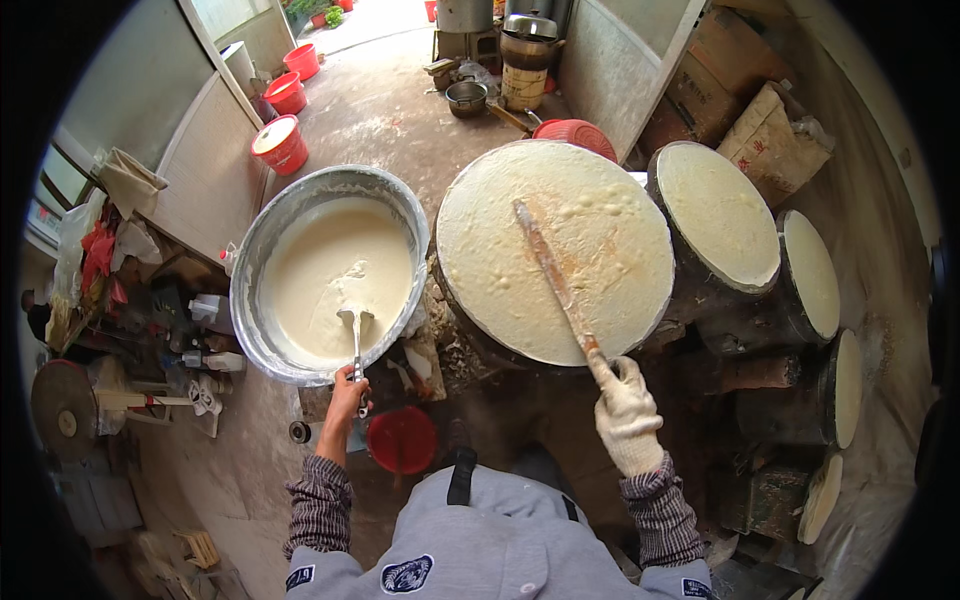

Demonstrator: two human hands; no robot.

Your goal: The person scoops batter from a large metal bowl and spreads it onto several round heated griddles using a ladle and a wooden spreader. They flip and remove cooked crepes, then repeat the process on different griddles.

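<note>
My bare left hand (348, 397) grips the dark handle of a metal ladle (357, 341). The ladle's head dips into pale batter (322, 262) that partly fills a wide metal basin (251, 315). In a white knitted glove, my right hand (628, 420) holds one end of a long flat wooden spatula (551, 266). The blade lies across a large round flatbread (480, 247) on a round griddle, its far tip near the middle. Small bubbles and light brown patches mark the bread's surface; whether the blade presses on it I cannot tell.
More batter-covered round griddles (716, 214) curve away along my right. Several red buckets (279, 146) line the left wall. Beyond the griddle are a red basket (574, 136), a metal pot (466, 97) and a lidded pot (529, 45). A red bucket (401, 439) sits below the basin.
</note>
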